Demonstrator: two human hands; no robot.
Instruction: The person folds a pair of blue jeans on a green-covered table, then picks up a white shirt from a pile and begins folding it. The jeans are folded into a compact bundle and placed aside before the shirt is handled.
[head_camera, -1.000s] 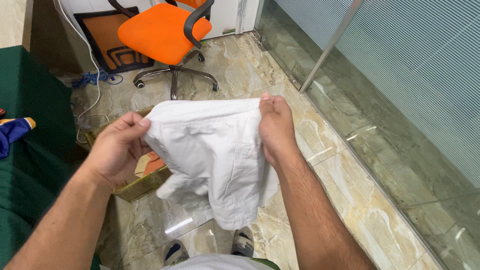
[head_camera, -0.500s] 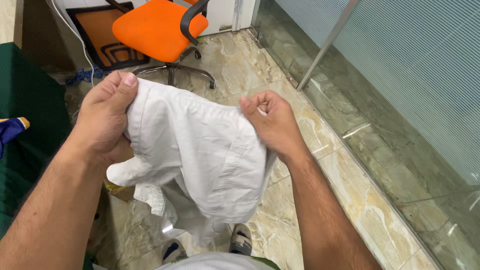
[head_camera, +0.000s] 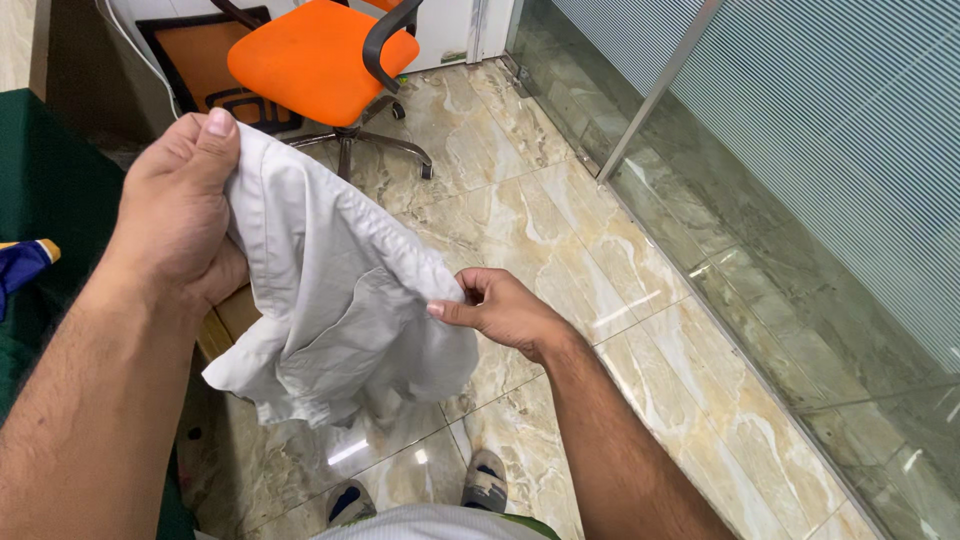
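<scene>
Gripping a white garment (head_camera: 340, 300) w/ both hands, held up in the air over the marble tile floor (head_camera: 600, 260). Left hand (head_camera: 180, 210) is fisted round the upper edge, thumb on top, cloth bunched in the palm. Right hand (head_camera: 500, 312) sits lower, pinching the fabric's right edge btwn thumb & forefinger, other fingers curled. Cloth hangs crumpled btwn them. Orange office chair (head_camera: 320, 55) stands beyond, glass partition (head_camera: 800, 200) on the right, shoes (head_camera: 485, 485) visible below
</scene>
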